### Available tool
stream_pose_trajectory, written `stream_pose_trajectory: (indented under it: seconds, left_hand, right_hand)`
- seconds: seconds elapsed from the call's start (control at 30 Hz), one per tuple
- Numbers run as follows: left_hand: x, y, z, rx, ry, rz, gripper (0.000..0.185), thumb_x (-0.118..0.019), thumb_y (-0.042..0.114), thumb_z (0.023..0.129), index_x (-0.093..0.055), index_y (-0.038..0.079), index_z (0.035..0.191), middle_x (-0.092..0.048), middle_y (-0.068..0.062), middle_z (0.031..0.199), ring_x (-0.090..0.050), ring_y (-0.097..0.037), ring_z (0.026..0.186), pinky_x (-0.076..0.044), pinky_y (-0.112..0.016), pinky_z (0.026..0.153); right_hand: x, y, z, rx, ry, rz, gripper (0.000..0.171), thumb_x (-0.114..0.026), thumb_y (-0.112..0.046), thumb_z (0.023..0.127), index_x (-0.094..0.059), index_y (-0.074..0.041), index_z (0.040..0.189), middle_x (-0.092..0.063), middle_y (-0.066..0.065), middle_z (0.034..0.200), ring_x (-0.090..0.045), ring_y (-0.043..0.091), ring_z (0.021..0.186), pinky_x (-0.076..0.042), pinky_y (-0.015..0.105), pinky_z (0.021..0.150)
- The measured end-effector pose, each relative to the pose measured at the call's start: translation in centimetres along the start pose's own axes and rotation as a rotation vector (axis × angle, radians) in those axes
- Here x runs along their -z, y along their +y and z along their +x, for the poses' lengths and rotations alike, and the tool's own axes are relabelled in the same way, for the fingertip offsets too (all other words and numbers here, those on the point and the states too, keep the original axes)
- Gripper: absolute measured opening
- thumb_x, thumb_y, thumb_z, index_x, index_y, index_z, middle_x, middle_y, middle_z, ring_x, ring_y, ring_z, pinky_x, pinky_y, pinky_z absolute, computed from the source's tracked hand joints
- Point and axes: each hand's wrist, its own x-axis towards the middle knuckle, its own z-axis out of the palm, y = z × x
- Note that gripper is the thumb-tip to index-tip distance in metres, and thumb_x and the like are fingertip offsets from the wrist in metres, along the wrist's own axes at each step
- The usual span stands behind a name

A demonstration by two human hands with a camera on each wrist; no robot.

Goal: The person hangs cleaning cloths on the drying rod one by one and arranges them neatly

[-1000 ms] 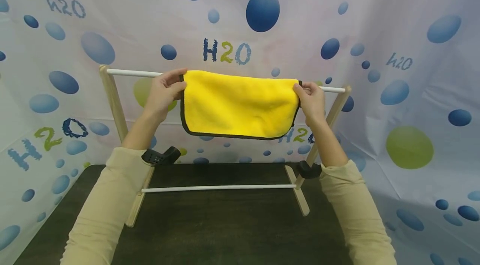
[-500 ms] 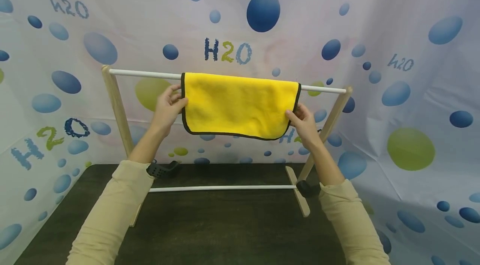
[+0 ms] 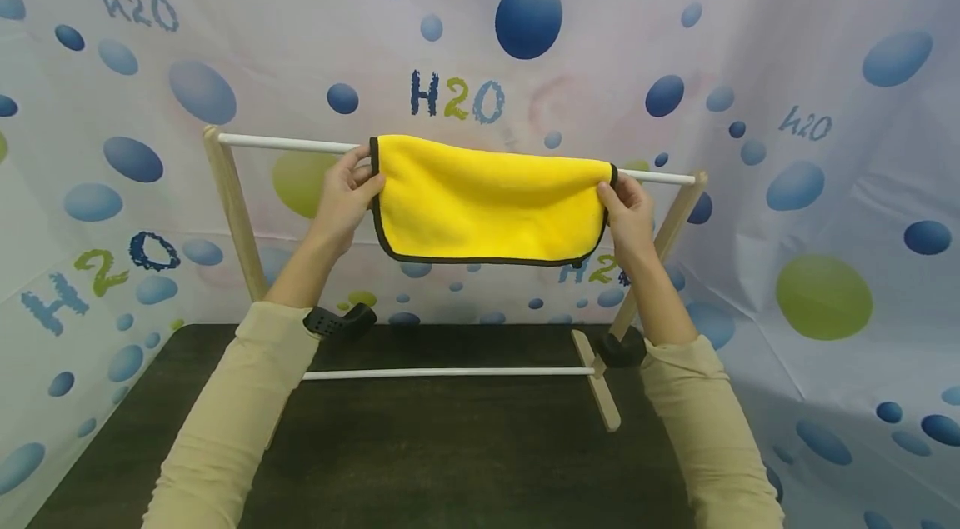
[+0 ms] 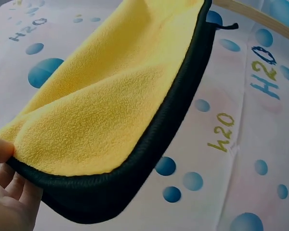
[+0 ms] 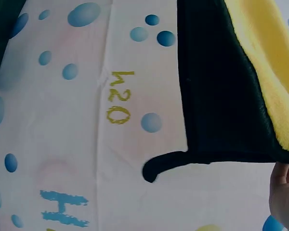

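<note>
A yellow cloth [image 3: 487, 200] with a dark border hangs over the white top rail [image 3: 288, 145] of a wooden drying rack [image 3: 228, 204]. My left hand [image 3: 352, 192] pinches the cloth's left edge near the rail. My right hand [image 3: 624, 200] pinches its right edge just under the rail. In the left wrist view the yellow cloth [image 4: 111, 101] fills the frame, its dark edge held by fingertips [image 4: 2, 166]. The right wrist view shows the cloth's dark side [image 5: 221, 86] and a bit of a finger [image 5: 284, 192].
The rack stands on a dark table [image 3: 450, 462], with a lower white rail [image 3: 450, 373] between its wooden feet. A curtain printed with blue bubbles [image 3: 528, 17] closes off the back and both sides. Beige sleeves [image 3: 232, 421] cover both forearms.
Both hands slid down the cloth's side edges, then came back up to the rail. The cloth has shifted slightly right and hangs shorter in front now.
</note>
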Motion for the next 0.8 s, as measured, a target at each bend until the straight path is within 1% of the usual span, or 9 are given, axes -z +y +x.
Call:
stream_pose_trajectory:
  seconds: [0.1,0.2,0.27,0.37,0.47,0.53,0.6,0.7,0.8]
  left_hand:
    - [0.1,-0.8,-0.1,0.008,-0.003,-0.034,0.041,-0.047,0.000,0.092,-0.042,0.003,0.132,-0.064,-0.009,0.105,-0.062,-0.010,0.081,-0.051,-0.018,0.071]
    - [0.4,-1.8,-0.4,-0.010,-0.023,-0.087,0.041,-0.047,0.000,0.092,-0.042,0.001,0.132,-0.064,0.001,0.099,-0.062,-0.009,0.082,-0.052,-0.018,0.071]
    - [0.5,-2.4,-0.5,-0.023,-0.035,-0.126,0.041,-0.048,0.000,0.092,-0.041,0.001,0.133,-0.064,0.004,0.097,-0.062,-0.009,0.082,-0.052,-0.019,0.071]
    - [0.7,-3.5,-0.8,-0.023,-0.052,-0.142,0.045,-0.049,0.001,0.092,-0.038,0.002,0.135,-0.063,0.007,0.097,-0.062,-0.008,0.083,-0.052,-0.019,0.073]
    - [0.9,-4.4,-1.3,-0.006,-0.094,-0.111,0.050,-0.052,0.000,0.090,-0.035,0.001,0.137,-0.062,0.010,0.100,-0.062,-0.007,0.086,-0.051,-0.019,0.076]
    - [1.0,-4.8,-1.6,-0.001,-0.126,-0.076,0.052,-0.053,-0.001,0.089,-0.033,0.000,0.137,-0.061,0.011,0.102,-0.062,-0.007,0.087,-0.051,-0.019,0.077]
    - [1.1,-5.1,-1.8,-0.007,-0.147,-0.048,0.052,-0.054,-0.003,0.088,-0.033,-0.001,0.136,-0.060,0.010,0.103,-0.062,-0.008,0.088,-0.051,-0.020,0.077]
    - [1.1,-5.1,-1.7,-0.038,-0.128,-0.012,0.051,-0.053,-0.006,0.087,-0.035,-0.003,0.135,-0.061,0.005,0.105,-0.063,-0.007,0.086,-0.052,-0.019,0.075]
    - [0.9,-4.6,-1.3,-0.061,-0.081,0.011,0.048,-0.050,-0.008,0.087,-0.037,-0.004,0.133,-0.062,-0.003,0.106,-0.063,-0.007,0.083,-0.052,-0.019,0.074]
  right_hand:
    - [0.2,0.6,-0.1,-0.024,0.029,-0.032,0.027,-0.054,-0.013,0.092,-0.057,-0.002,0.116,-0.058,0.000,0.091,-0.058,0.009,0.077,-0.051,0.015,0.067]
    - [0.5,1.3,-0.5,-0.043,0.027,-0.057,0.031,-0.053,-0.012,0.092,-0.054,-0.002,0.121,-0.057,0.000,0.089,-0.057,0.009,0.075,-0.051,0.015,0.065]
    - [0.7,1.8,-0.7,-0.046,0.002,-0.070,0.033,-0.052,-0.013,0.093,-0.052,-0.002,0.124,-0.056,0.000,0.089,-0.056,0.009,0.075,-0.051,0.015,0.065]
    - [1.0,2.5,-1.3,-0.032,-0.057,-0.081,0.036,-0.051,-0.013,0.093,-0.048,-0.001,0.127,-0.056,-0.001,0.093,-0.055,0.010,0.080,-0.051,0.017,0.067]
    - [1.2,3.3,-1.9,-0.017,-0.113,-0.100,0.037,-0.050,-0.012,0.094,-0.045,0.000,0.128,-0.057,-0.002,0.097,-0.055,0.010,0.083,-0.051,0.018,0.070]
    - [1.2,3.7,-2.3,-0.008,-0.134,-0.124,0.037,-0.050,-0.012,0.094,-0.044,0.000,0.128,-0.058,-0.004,0.098,-0.055,0.010,0.083,-0.051,0.017,0.070]
    - [1.2,4.0,-2.7,0.000,-0.145,-0.134,0.038,-0.051,-0.012,0.093,-0.044,0.001,0.129,-0.058,-0.006,0.098,-0.056,0.009,0.083,-0.050,0.017,0.070]
    - [1.1,4.2,-2.9,0.021,-0.146,-0.130,0.039,-0.051,-0.012,0.093,-0.044,0.001,0.129,-0.059,-0.007,0.099,-0.056,0.008,0.083,-0.050,0.016,0.069]
    - [1.0,4.3,-2.9,0.045,-0.150,-0.106,0.039,-0.051,-0.012,0.093,-0.044,0.001,0.129,-0.059,-0.007,0.100,-0.056,0.008,0.082,-0.050,0.017,0.068]
